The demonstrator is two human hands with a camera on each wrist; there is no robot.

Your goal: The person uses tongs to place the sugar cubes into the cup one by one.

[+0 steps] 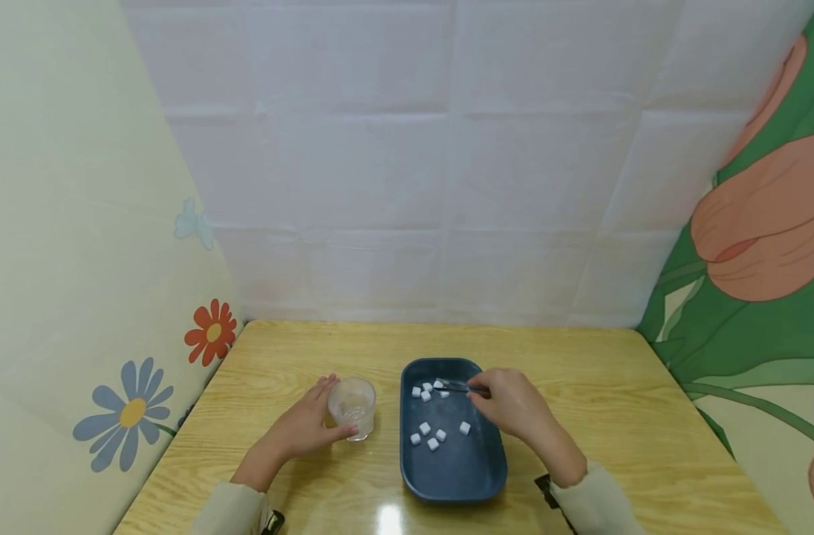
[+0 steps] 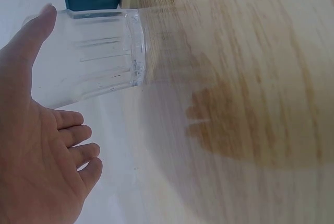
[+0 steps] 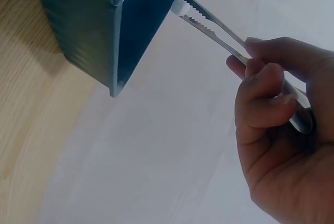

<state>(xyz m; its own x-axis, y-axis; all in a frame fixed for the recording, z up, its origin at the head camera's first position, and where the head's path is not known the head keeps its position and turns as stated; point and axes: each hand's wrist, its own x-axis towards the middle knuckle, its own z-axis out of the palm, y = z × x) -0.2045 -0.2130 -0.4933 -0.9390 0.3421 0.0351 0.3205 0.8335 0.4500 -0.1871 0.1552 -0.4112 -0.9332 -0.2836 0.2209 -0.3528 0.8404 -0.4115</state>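
Observation:
My left hand [image 1: 305, 425] is round the side of a clear drinking glass [image 2: 86, 51], which stands upright on the table. Its thumb lies along the near side, and the other fingers are partly curled. In my right hand [image 1: 517, 405] is a pair of small metal tongs [image 3: 219, 38] with toothed edges, pinched between thumb and fingers. Between the tong tips sits a white cube [image 3: 180, 7], over the far part of a dark blue tray [image 1: 454, 475]. Several more white cubes [image 1: 434, 444] lie in the tray, in a far group and a nearer one.
The tray has raised walls and stands just right of the glass. Under everything is a wood-grain table [image 1: 313, 490]. A white cloth backdrop [image 1: 380, 223] hangs behind it, with flower-printed sheets [image 1: 768, 245] at both sides.

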